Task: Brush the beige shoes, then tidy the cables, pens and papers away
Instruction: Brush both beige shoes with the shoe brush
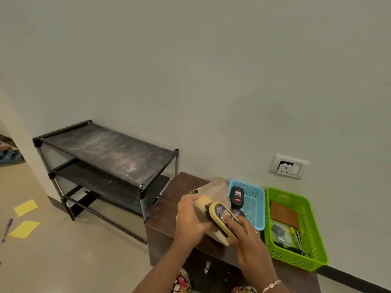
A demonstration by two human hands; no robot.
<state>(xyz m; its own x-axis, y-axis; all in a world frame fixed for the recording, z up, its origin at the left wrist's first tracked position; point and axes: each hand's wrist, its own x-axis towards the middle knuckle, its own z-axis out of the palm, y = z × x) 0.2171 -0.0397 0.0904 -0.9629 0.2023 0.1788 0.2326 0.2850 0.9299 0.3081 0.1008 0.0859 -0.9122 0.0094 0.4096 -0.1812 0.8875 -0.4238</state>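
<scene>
My left hand grips a beige shoe over the brown cabinet top. My right hand holds a yellow-backed brush with dark bristles, pressed against the shoe. A second beige shoe lies just behind it. On the floor at the far left lie two yellow papers and a purple pen.
A blue basket holding a black polish bottle stands beside a green basket with a brown wallet and small items. An empty black shoe rack stands left of the cabinet. A wall socket sits above.
</scene>
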